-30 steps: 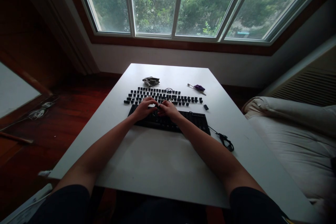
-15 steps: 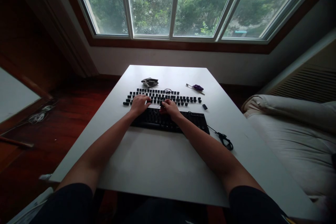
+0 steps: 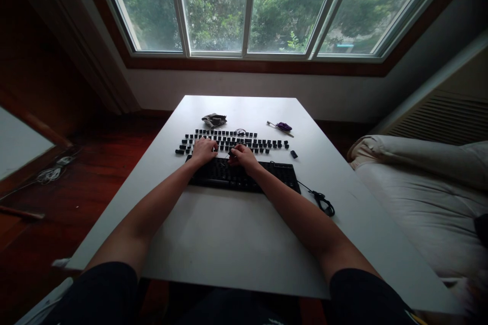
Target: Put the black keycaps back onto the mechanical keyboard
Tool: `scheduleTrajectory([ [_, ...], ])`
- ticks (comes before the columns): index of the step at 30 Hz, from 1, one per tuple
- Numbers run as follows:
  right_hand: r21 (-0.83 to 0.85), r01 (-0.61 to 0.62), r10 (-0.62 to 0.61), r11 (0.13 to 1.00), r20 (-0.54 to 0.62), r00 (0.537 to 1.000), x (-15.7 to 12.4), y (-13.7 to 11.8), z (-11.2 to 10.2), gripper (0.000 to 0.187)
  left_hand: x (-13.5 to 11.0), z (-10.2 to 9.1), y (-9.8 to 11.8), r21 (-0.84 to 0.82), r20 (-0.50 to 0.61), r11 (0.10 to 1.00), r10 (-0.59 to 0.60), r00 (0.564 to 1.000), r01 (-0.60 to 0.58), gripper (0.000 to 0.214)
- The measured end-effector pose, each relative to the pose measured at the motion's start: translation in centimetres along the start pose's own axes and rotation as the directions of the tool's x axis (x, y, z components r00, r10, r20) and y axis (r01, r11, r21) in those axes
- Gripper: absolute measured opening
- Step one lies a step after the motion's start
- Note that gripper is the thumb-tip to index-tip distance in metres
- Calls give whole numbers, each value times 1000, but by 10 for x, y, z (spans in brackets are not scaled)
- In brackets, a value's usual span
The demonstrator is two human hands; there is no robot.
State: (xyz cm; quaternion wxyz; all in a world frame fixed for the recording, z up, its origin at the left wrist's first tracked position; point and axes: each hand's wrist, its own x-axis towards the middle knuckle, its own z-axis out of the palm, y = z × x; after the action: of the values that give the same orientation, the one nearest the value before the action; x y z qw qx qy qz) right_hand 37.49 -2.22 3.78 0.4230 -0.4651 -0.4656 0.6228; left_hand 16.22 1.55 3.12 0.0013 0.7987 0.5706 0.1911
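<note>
1. Left hand (image 3: 204, 151) sits at the keyboard's (image 3: 267, 176) far left corner, palm down. Its fingers reach over the far edge into the loose keycaps (image 3: 232, 139). Whether it grips one there, I cannot tell.
2. Right hand (image 3: 243, 156) is just beside it, over the keyboard's far edge near the middle. The fingertips are drawn together on a small dark piece (image 3: 230, 153), which is too small to identify.
3. The two hands are close but apart, with a narrow gap between them above the keyboard.
4. The keyboard is black and lies flat on the white table (image 3: 229, 244), long side towards the person.
5. The loose keycaps are laid out in neat rows just beyond the keyboard, running along its whole length.
6. A lone keycap (image 3: 293, 154) sits off the keyboard's far right corner, apart from the rows.
7. A crumpled grey cloth (image 3: 213, 120) lies beyond the keycap rows, on the keyboard's left side.
8. A purple-handled tool (image 3: 282, 126) lies beyond the rows too, on the keyboard's right side.
9. A black cable (image 3: 322, 200) trails from the keyboard's right end and bunches up near it.
10. Pale bedding (image 3: 419, 183) lies well to the right of the keyboard, off the table.
11. A wide window (image 3: 244, 5) stands far beyond it, full of green trees.
</note>
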Motion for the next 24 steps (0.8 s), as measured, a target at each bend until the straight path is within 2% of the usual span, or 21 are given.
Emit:
scheduleTrajectory([
  [7, -6, -15, 15, 1000, 22, 1000, 1, -1, -1, 13, -1, -1, -5, -20, -22, 1000, -20, 1000, 20, 18],
  [16, -19, -16, 17, 1000, 41, 999, 0, -2, -2, 13, -1, -6, 4, 44, 73, 998, -56, 996, 53, 17],
  [24, -19, -27, 28, 999, 90, 996, 2, -5, -1, 8, -4, -10, 1, 1, 31, 998, -57, 998, 57, 16],
])
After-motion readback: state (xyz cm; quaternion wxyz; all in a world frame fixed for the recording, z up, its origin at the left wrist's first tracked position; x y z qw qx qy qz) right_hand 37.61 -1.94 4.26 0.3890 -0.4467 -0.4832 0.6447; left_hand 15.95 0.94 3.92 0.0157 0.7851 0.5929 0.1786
